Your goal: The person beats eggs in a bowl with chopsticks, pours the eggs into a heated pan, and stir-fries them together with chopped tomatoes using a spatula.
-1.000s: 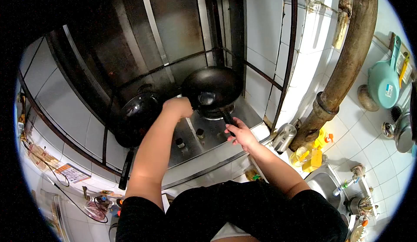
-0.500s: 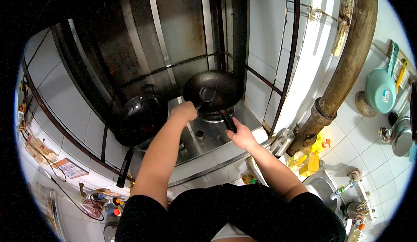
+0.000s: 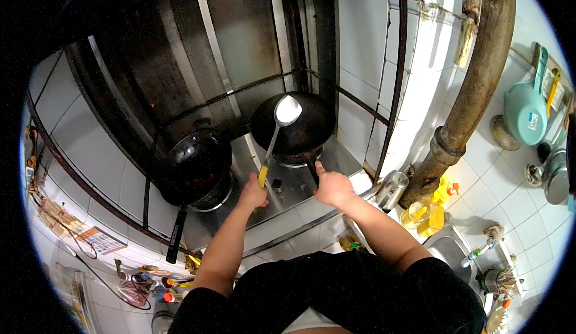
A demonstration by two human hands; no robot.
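Note:
My left hand (image 3: 254, 193) is closed round the yellow handle of a metal spatula (image 3: 271, 145). The spatula's broad, bright blade is raised over the dark wok (image 3: 315, 131) on the right burner. My right hand (image 3: 333, 187) grips the black handle of that wok from the near side, one finger laid along it. A second black wok (image 3: 185, 180) rests on the left burner, with dark reddish bits inside and its handle pointing toward me.
Beneath both woks is a steel stove top (image 3: 291, 187). Dark metal bars frame the stove, and a thick pipe (image 3: 480, 94) runs down on the right. Yellow bottles (image 3: 431, 220) and a metal sink (image 3: 447, 250) are at the lower right. A green strainer (image 3: 525, 115) hangs on the wall.
My left hand has drawn back toward me and down, and the spatula blade now shows bright and higher over the wok. My right hand stays at the wok handle, its finger now extended.

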